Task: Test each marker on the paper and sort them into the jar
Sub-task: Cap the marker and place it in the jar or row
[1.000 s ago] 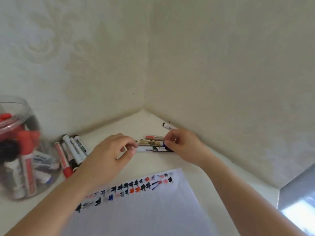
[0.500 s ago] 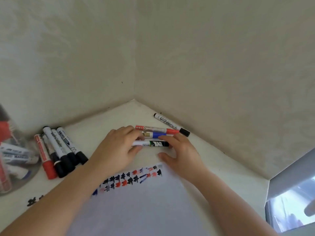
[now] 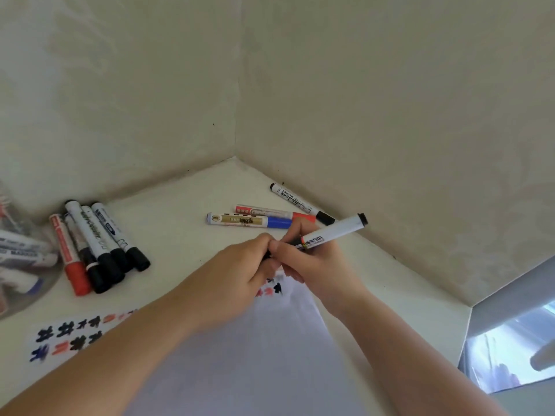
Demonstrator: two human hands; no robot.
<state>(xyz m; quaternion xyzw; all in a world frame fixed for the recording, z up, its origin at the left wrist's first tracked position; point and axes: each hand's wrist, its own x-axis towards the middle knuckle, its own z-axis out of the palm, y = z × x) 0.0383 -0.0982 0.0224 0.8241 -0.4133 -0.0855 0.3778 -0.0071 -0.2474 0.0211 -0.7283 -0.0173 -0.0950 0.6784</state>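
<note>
Paper (image 3: 270,349) lies nearest, under both forearms, a white sheet with rows of black, red and blue test marks along its far edge, partly hidden by the arms. Just above that edge the two hands meet. The right hand (image 3: 312,265) grips a white marker (image 3: 333,232) by its barrel, the black end cap sticking up and away to the right. The left hand (image 3: 243,265) is curled round the marker's black cap end, thumb against the right hand's fingers; whether the cap is on or off is hidden.

Just beyond the grip lie three markers: a blue-capped one (image 3: 249,220), a red one (image 3: 270,212) touching it, and a black-capped one (image 3: 300,203) against the wall. Well left of the grip sits a bunch of five markers (image 3: 96,247), one red and the rest black. Farther left, at the edge of view, the clear jar (image 3: 21,259) holds several more markers.
</note>
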